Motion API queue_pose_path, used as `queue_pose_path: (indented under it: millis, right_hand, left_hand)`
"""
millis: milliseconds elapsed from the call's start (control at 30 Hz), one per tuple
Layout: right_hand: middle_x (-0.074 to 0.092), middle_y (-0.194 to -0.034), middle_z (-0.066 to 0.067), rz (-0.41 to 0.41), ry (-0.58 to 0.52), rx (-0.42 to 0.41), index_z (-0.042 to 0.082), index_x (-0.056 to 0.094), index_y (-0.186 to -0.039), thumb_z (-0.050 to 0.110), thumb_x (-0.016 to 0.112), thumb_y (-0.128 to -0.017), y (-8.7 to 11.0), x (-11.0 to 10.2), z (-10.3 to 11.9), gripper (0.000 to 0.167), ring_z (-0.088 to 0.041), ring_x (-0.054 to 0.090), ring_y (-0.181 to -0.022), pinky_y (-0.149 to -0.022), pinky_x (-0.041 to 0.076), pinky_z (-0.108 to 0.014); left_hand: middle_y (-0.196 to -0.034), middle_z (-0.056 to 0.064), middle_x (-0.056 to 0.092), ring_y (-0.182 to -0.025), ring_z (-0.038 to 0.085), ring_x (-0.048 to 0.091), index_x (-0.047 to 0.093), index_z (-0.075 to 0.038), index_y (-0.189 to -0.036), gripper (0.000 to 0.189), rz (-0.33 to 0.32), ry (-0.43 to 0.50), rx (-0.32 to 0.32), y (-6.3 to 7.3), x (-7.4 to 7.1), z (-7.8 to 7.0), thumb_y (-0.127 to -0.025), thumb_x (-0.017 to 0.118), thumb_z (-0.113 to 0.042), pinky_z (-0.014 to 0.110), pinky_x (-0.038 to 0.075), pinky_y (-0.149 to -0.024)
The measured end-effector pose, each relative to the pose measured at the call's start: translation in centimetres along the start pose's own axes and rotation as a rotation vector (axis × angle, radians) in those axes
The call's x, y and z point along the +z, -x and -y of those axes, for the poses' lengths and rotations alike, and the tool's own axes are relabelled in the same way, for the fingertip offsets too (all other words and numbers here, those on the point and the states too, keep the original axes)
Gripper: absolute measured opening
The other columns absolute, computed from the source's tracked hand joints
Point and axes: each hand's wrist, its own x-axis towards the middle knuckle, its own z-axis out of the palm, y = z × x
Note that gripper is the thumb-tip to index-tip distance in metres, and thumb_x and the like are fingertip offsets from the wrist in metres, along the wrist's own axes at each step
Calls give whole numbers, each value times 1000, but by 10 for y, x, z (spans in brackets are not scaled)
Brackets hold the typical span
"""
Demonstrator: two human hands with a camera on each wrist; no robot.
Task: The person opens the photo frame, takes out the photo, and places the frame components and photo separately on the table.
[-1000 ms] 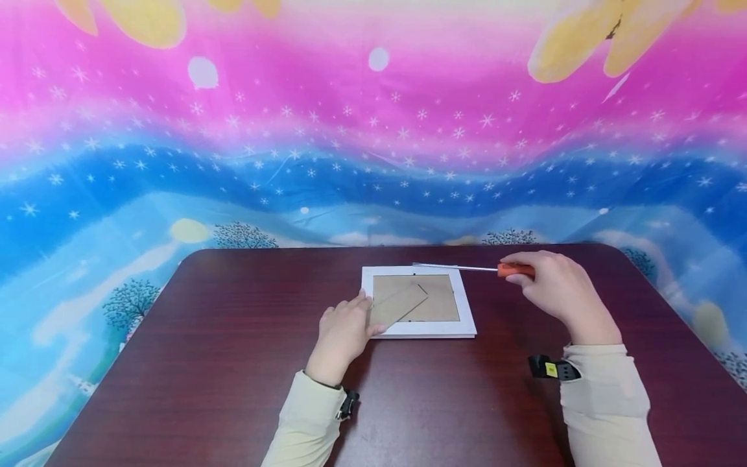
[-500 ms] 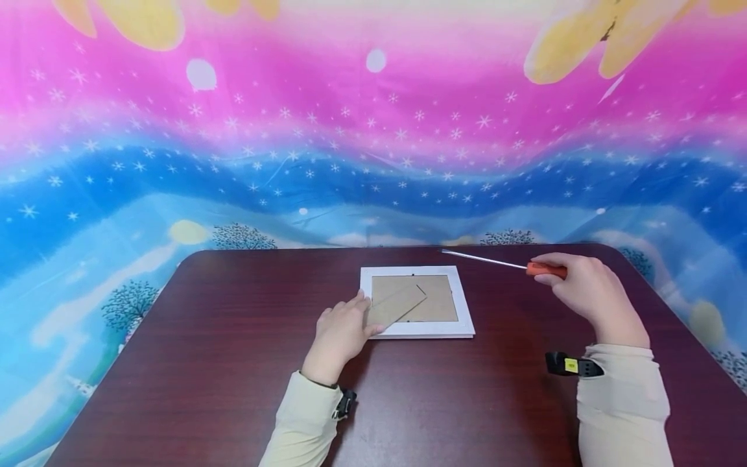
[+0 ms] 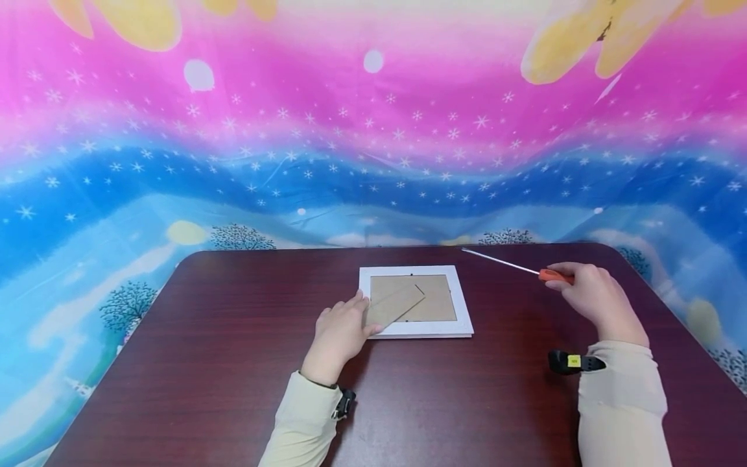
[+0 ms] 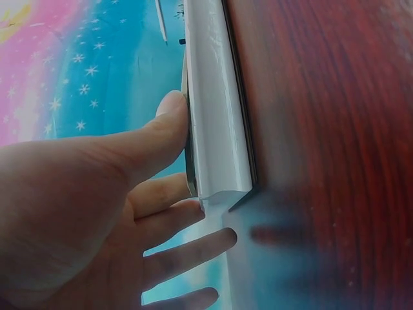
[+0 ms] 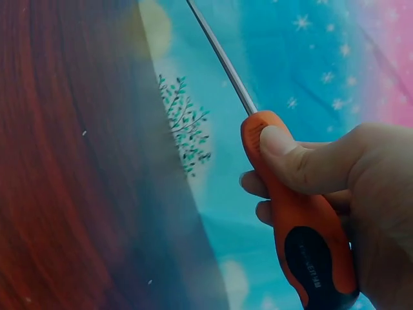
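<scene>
White picture frame (image 3: pixel 458 298) lies back-up on table (image 3: pixel 233 337), backing board (image 3: pixel 438 301) seated inside, 3 dark tabs (image 3: pixel 412 275) at edges. Work seems unfinished; tabs worked or left, too small to tell. Left hand (image 3: pixel 341 331) uncurled, thumb on stand (image 3: pixel 397 306). Right hand (image 3: pixel 601 298) grips screwdriver (image 5: pixel 303 203), tip apart from frame.

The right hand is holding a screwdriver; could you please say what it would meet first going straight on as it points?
Probably the snowflake-printed backdrop: the screwdriver in the right hand points toward it, seemingly over the table's far edge, clear of the white picture frame. Depth is unclear, though.
</scene>
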Motion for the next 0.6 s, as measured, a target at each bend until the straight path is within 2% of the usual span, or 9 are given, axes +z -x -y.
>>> queue_pose_path:
  millis: [133, 333, 600]
  right_hand:
    - [63, -114, -30, 17, -31, -4, -7, 57, -131, 13, 63, -96, -1, 5, -7, 41, -27, 54, -76, -64, 43, -37]
    - [63, -113, -31, 8, -47, 13, -8, 59, -127, 15, 66, -95, -1, 11, -17, 40, -33, 58, -83, -70, 48, -43]
    - [59, -113, -35, -81, -96, 84, -10, 58, -126, 17, 67, -96, -1, 22, -27, 42, -39, 54, -85, -74, 47, -54]
  left_hand:
    - [-150, 6, 47, -125, 31, 53, 57, -13, -140, 61, 5, 5, -1, 0, 0, 0, -90, 69, -45, 53, 40, -105]
    - [-150, 7, 47, -126, 31, 53, 57, -12, -140, 61, 8, 12, -1, -1, -1, 0, -90, 69, -45, 54, 39, -105]
    - [-150, 6, 47, -126, 31, 53, 58, -12, -140, 61, 5, 16, -5, 0, 0, 0, -90, 69, -45, 54, 39, -105]
